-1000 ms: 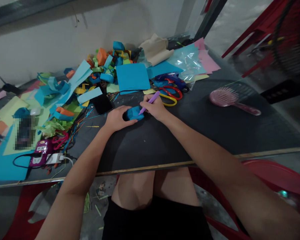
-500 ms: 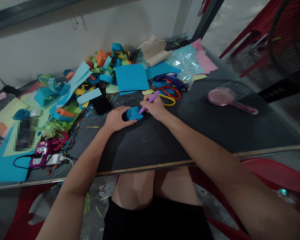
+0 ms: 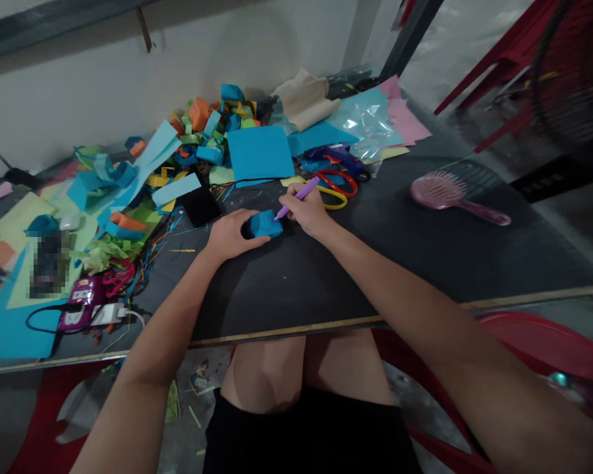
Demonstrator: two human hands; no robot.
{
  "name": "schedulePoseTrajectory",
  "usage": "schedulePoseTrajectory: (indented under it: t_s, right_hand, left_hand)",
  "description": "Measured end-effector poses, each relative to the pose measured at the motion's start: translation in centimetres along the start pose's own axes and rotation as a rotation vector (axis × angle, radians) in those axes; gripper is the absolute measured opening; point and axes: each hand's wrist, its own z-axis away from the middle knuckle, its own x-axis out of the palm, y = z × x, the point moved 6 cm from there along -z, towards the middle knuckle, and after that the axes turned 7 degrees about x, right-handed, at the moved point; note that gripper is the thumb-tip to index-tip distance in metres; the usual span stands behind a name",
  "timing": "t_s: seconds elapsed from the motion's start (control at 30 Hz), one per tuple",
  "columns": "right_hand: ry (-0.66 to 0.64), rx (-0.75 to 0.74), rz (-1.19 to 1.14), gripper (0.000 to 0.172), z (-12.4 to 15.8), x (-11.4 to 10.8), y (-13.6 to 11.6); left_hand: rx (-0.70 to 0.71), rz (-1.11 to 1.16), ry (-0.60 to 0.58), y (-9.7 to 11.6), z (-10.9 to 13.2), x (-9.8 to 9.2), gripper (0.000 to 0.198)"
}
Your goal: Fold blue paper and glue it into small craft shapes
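Purple pen (image 3: pixel 305 188) held at small blue piece (image 3: pixel 267 224)

The blue piece sits on the dark bench (image 3: pixel 286 289), in front of the person. The left hand (image 3: pixel 231 234) grips it from its left side, thumb along the near edge and fingers along the far one. The right hand (image 3: pixel 302 208) is closed on the pen, which slants with its tip down at the piece's upper right edge; whether the tip makes contact cannot be confirmed.

Just behind the right hand lie scissors with red and yellow handles (image 3: pixel 352 182). A flat blue sheet (image 3: pixel 261 154) lies beyond both hands, in front of a heap of coloured paper pieces (image 3: pixel 200 113). A pink hairbrush (image 3: pixel 435 190) rests well apart, to the right. Left of the left hand, a pale blue strip (image 3: pixel 176 190) lies partly over a black object (image 3: pixel 201 208), identity undetermined.
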Motion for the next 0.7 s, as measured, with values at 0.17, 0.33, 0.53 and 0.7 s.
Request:
schedulePoseTrajectory:
  t_s: [0.17, 0.33, 0.53, 0.7]
  right_hand:
    - [-0.092, -0.019, 0.082, 0.032, 0.4, 0.6, -0.7]
    - [-0.153, -0.053, 0.139, 0.032, 0.9, 1.2, -1.2]
    - [-0.126, -0.061, 0.119, 0.032, 0.4, 0.9, -0.6]
    - [-0.011, -0.074, 0.094, 0.032, -0.1, 0.1, -0.1]
  left_hand:
    - [0.003, -0.003, 0.001, 0.0, 0.0, 0.0, 0.066]
    - [-0.004, -0.022, 0.008, 0.0, 0.0, 0.0, 0.067]
    - [-0.003, -0.013, 0.002, 0.0, 0.0, 0.1, 0.068]
    - [-0.001, -0.014, -0.004, 0.1, 0.0, 0.0, 0.068]
